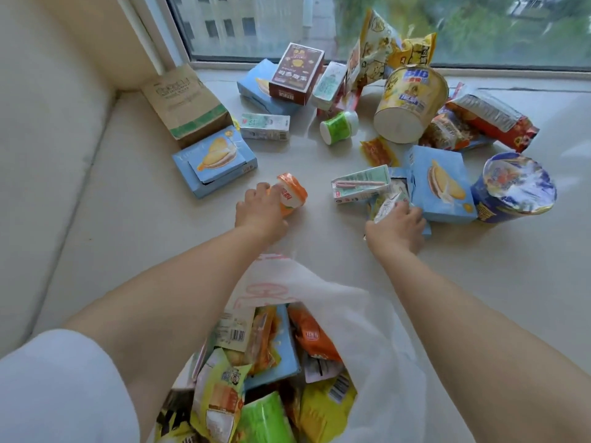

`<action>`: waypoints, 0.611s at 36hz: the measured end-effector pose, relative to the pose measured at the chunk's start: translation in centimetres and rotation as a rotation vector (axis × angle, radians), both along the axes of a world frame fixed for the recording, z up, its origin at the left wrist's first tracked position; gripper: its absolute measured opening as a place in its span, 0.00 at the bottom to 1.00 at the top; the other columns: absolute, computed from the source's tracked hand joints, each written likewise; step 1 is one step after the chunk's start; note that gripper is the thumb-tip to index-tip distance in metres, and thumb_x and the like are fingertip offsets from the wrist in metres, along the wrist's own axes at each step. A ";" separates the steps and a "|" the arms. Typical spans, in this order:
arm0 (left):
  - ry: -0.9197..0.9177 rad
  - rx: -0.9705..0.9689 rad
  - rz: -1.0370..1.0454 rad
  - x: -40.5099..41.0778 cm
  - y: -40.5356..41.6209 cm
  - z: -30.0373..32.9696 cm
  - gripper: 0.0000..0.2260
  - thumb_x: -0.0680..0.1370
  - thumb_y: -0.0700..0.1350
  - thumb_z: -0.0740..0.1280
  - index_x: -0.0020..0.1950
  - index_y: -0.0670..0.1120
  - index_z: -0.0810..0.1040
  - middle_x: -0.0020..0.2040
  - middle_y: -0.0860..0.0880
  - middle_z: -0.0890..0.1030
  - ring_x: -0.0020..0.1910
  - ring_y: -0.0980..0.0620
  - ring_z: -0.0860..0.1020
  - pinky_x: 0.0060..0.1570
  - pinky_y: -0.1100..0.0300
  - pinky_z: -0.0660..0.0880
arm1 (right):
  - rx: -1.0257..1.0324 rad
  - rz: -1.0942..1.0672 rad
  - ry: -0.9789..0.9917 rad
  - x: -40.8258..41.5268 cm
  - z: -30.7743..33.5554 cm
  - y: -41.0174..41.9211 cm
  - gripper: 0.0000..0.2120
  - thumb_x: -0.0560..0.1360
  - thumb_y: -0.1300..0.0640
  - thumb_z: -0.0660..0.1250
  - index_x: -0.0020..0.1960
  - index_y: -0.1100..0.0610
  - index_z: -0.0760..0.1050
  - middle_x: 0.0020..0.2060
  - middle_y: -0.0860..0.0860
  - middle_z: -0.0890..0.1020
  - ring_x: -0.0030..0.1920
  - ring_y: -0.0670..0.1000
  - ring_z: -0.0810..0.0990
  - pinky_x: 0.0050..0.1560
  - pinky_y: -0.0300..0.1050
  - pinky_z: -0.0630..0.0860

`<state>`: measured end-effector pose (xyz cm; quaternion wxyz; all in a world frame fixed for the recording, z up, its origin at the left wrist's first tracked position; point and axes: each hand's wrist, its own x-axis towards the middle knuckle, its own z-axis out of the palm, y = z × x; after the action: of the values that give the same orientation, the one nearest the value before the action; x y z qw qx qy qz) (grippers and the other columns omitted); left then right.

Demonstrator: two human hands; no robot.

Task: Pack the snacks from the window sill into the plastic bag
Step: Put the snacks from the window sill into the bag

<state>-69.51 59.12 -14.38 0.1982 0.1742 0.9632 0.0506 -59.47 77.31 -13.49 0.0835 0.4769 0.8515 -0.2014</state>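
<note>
My left hand (259, 210) grips a small orange-and-white snack cup (291, 194) lying on the window sill (319, 244). My right hand (398, 226) pinches a small silvery packet (387, 204) beside a blue cake box (439, 184) and a pale green drink carton (361, 183). The white plastic bag (361, 321) gapes open near the bottom, between my forearms, holding several packets and a blue box. More snacks are scattered further back on the sill.
Further back lie a brown paper bag (185, 103), two more blue boxes (214, 161), a red box (296, 73), a green cup (339, 126), a yellow noodle tub (409, 103), a blue noodle tub (515, 187), red packets (489, 119). The window pane (351, 24) bounds the back.
</note>
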 end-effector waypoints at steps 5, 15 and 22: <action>-0.106 0.023 0.081 -2.5 0.9 -3.2 0.41 0.73 0.53 0.71 0.77 0.54 0.47 0.71 0.44 0.60 0.68 0.41 0.64 0.62 0.46 0.68 | -0.067 -0.143 -0.055 -1.7 -3.1 2.5 0.46 0.69 0.43 0.71 0.75 0.61 0.51 0.70 0.59 0.60 0.68 0.60 0.62 0.64 0.52 0.66; -0.070 0.118 0.267 -2.7 2.1 -6.8 0.40 0.70 0.60 0.70 0.75 0.55 0.51 0.62 0.43 0.69 0.62 0.41 0.70 0.59 0.47 0.70 | 0.049 -0.020 -0.282 -4.6 -5.4 3.8 0.52 0.68 0.47 0.75 0.77 0.61 0.44 0.70 0.58 0.61 0.68 0.58 0.63 0.61 0.54 0.68; -0.081 0.119 0.265 -1.9 2.1 -6.4 0.40 0.71 0.57 0.71 0.75 0.54 0.50 0.62 0.42 0.70 0.61 0.41 0.71 0.58 0.47 0.71 | -0.077 0.007 -0.176 -3.8 -5.0 4.9 0.47 0.69 0.55 0.74 0.77 0.57 0.46 0.69 0.59 0.62 0.67 0.60 0.66 0.61 0.53 0.71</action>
<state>-71.39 61.22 -20.79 0.2180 0.0550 0.9642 0.1403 -63.27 82.26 -18.54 0.1769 0.4865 0.8341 -0.1908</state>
